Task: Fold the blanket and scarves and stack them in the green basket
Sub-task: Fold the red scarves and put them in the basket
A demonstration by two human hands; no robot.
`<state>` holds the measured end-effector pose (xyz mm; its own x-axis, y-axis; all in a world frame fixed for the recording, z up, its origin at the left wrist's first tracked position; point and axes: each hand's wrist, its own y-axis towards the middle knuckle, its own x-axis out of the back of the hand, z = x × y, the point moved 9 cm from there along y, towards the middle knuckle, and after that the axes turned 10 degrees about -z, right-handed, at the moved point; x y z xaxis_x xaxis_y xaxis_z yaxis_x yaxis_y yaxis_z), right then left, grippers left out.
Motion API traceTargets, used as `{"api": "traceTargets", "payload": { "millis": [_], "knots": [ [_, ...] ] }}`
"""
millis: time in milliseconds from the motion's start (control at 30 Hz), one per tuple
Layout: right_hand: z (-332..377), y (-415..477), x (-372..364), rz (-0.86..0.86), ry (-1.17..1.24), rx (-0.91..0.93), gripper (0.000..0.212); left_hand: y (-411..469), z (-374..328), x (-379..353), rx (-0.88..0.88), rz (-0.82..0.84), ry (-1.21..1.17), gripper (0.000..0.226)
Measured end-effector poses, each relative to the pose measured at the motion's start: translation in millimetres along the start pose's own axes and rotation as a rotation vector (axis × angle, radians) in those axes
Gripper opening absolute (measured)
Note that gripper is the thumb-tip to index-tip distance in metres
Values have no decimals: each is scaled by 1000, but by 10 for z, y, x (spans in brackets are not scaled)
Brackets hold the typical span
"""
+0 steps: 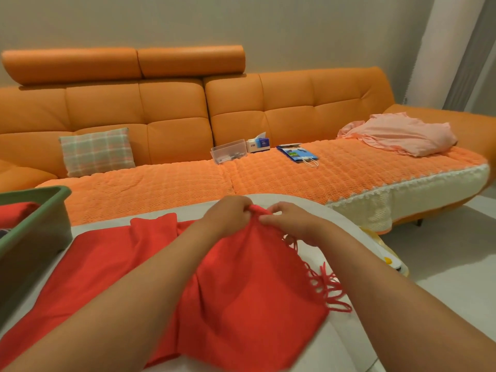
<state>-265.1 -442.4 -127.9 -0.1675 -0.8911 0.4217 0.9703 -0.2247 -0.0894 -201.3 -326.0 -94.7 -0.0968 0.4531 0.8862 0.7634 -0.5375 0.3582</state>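
Head view looks down on my two hands meeting above the middle of a pale counter [316,210]. My left hand [228,213] and my right hand [292,224] each pinch the same bunched edge of the red scarf [241,285], fingers curled tight on the cloth and nearly touching each other. From that pinch the scarf falls toward me and spreads flat to the lower left of the frame, its fringe [330,288] trailing off the right side near my right forearm.

At the left edge stands the green basket [37,208] on the counter, just beside the scarf, with a folded red cloth [16,213] inside it.

Behind the counter, an orange sofa [171,103] runs across the whole frame against a plain light wall [268,28]. Its seat carries a quilted orange cover [268,178] with a cream lace edge. On the seat lie a plaid cushion [96,151] at left, a clear plastic box [228,151], a tissue box [257,143] and a blue paper bag [298,154] in the middle, and a heap of pink cloth [402,135] at right. A grey curtain [467,49] hangs in the upper right, above a pale tiled floor [442,251].
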Motion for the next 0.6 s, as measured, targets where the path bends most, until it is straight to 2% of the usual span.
{"api": "traceTargets", "payload": {
  "millis": [67,100,167,233,267,333,400,467,533,600],
  "knots": [
    [-66,26,47,48,-72,-50,19,106,35,149,47,-93,-92,19],
    [-57,72,125,-10,-69,-30,17,149,35,207,65,-142,-126,19],
    [5,175,450,-306,-39,58,21,197,51,248,107,-225,-234,26],
    [151,155,800,-660,-128,231,42,186,55,139,136,-216,-361,59],
    [219,115,872,-777,-228,329,52,164,56,26,137,-177,-416,78],
    [285,47,855,-894,-508,427,66,75,29,-162,103,-115,-417,90],
    [274,67,670,-806,-706,449,67,-68,16,-279,38,-109,-256,75],
    [192,113,357,-554,-754,482,57,-253,-7,-328,-25,-140,17,53],
    [18,91,19,-284,-780,481,53,-444,40,-398,4,-130,242,37],
    [-287,38,-200,-95,-831,352,63,-601,150,-514,89,-43,295,40]
  ]
}}
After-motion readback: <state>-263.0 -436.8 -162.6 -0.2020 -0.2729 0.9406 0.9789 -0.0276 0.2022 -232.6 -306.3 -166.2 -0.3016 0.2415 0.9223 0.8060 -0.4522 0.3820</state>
